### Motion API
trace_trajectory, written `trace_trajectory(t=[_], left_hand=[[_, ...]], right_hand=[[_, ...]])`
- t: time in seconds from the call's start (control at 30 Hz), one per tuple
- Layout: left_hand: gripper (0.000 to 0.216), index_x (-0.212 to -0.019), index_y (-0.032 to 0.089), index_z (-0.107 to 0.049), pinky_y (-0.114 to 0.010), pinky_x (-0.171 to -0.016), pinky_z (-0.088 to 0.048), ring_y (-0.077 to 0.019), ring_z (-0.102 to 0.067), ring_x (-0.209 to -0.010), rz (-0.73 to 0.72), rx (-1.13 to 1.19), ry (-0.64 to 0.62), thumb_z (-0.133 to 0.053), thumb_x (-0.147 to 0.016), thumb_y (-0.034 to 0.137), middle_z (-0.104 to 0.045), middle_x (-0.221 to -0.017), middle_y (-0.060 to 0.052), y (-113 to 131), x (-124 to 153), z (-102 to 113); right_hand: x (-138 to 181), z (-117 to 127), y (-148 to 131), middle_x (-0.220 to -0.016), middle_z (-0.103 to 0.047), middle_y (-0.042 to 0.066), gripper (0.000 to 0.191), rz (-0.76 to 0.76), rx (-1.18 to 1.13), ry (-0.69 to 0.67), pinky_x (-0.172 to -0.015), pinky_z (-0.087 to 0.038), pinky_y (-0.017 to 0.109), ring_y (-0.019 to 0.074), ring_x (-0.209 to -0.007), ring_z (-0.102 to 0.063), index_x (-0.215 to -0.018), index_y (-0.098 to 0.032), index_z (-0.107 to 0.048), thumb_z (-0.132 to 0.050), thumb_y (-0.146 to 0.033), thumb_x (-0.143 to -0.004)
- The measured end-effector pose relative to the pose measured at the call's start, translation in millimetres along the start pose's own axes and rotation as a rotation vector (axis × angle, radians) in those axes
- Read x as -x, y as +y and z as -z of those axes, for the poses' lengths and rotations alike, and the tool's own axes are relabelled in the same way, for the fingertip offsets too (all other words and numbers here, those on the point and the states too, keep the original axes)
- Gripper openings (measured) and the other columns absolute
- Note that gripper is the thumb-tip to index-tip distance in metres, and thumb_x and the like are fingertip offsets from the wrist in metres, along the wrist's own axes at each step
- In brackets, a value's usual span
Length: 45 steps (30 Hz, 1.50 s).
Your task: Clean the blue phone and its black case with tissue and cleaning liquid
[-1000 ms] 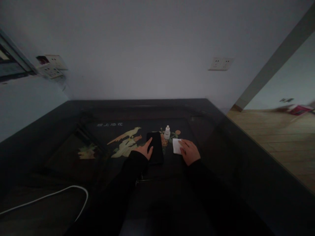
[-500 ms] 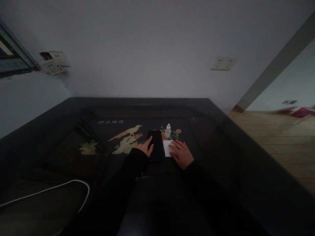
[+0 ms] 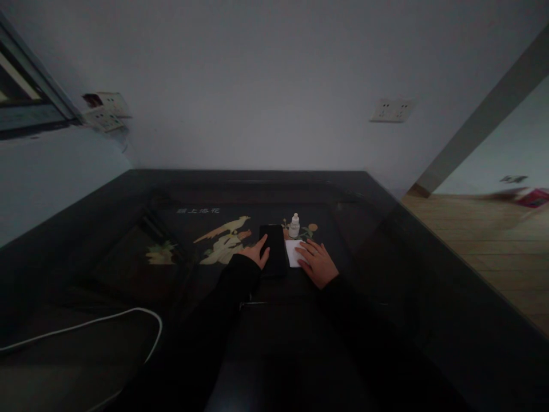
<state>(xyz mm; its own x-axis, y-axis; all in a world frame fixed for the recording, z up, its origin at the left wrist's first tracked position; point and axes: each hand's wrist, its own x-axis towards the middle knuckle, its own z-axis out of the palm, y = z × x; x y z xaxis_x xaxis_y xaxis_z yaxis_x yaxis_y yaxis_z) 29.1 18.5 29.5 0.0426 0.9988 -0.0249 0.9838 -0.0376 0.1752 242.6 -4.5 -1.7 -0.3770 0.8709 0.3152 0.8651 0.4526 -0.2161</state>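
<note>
A black phone (image 3: 274, 252) lies flat on the dark table (image 3: 386, 274). My left hand (image 3: 256, 253) rests on the phone's left edge, fingers stretched out. Just right of the phone lies a white folded cloth (image 3: 293, 250). My right hand (image 3: 318, 262) lies flat on the cloth's right part, fingers spread. A small white dropper bottle (image 3: 294, 225) stands upright just behind the cloth, apart from both hands.
The table top carries an inlaid bird-and-flower picture (image 3: 223, 240). A white cable (image 3: 94, 326) loops across the near left. Wall sockets (image 3: 392, 110) sit on the wall behind, more sockets (image 3: 103, 109) at the left. A wooden floor (image 3: 484, 240) opens to the right.
My right hand has slid the white cloth leftwards until it lies next to the phone. My left hand has stayed on the phone. The view has shifted slightly.
</note>
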Motion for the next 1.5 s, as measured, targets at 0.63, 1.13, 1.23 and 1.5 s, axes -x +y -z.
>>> trace_trajectory(t=[0.63, 1.13, 1.23, 1.5], left_hand=[[0.052, -0.099, 0.013, -0.056, -0.020, -0.039, -0.029, -0.0074, -0.035, -0.034, 0.156, 1.225, 0.499, -0.031, -0.075, 0.051, -0.042, -0.044, 0.005, -97.2, -40.8, 2.6], [0.021, -0.070, 0.015, -0.055, -0.018, -0.037, -0.025, -0.0065, -0.036, -0.031, 0.234, 1.659, 0.633, -0.045, -0.067, 0.035, -0.044, -0.037, 0.005, -133.5, -70.9, -7.1], [0.023, -0.071, 0.015, -0.056, -0.018, -0.036, -0.026, -0.0065, -0.037, -0.032, 0.221, 1.631, 0.627, -0.045, -0.069, 0.035, -0.046, -0.039, 0.005, -132.9, -68.7, -6.1], [0.024, -0.071, 0.015, -0.056, -0.018, -0.036, -0.027, -0.0062, -0.038, -0.033, 0.208, 1.581, 0.621, -0.046, -0.069, 0.036, -0.046, -0.041, 0.005, -128.2, -64.3, -3.2]], right_hand=[[0.0, 16.8, 79.4, -0.096, -0.063, 0.011, 0.038, -0.397, -0.513, 0.695, -0.074, -0.051, 0.038, 0.0198, -0.087, -0.061, -0.099, -0.015, -0.059, -0.034, -0.042, -0.087], [-1.8, 14.3, 109.8, -0.070, -0.062, 0.005, 0.036, -0.598, -0.785, 0.717, -0.049, -0.049, 0.024, 0.0139, -0.064, -0.059, -0.080, -0.014, -0.066, -0.050, -0.046, -0.078], [-1.8, 13.3, 112.4, -0.071, -0.063, 0.007, 0.040, -0.596, -0.775, 0.684, -0.049, -0.049, 0.024, 0.0146, -0.065, -0.060, -0.078, -0.013, -0.066, -0.048, -0.049, -0.079], [-1.5, 10.3, 115.2, -0.073, -0.064, 0.008, 0.041, -0.593, -0.746, 0.665, -0.048, -0.050, 0.025, 0.0156, -0.065, -0.060, -0.078, -0.013, -0.066, -0.047, -0.050, -0.080]])
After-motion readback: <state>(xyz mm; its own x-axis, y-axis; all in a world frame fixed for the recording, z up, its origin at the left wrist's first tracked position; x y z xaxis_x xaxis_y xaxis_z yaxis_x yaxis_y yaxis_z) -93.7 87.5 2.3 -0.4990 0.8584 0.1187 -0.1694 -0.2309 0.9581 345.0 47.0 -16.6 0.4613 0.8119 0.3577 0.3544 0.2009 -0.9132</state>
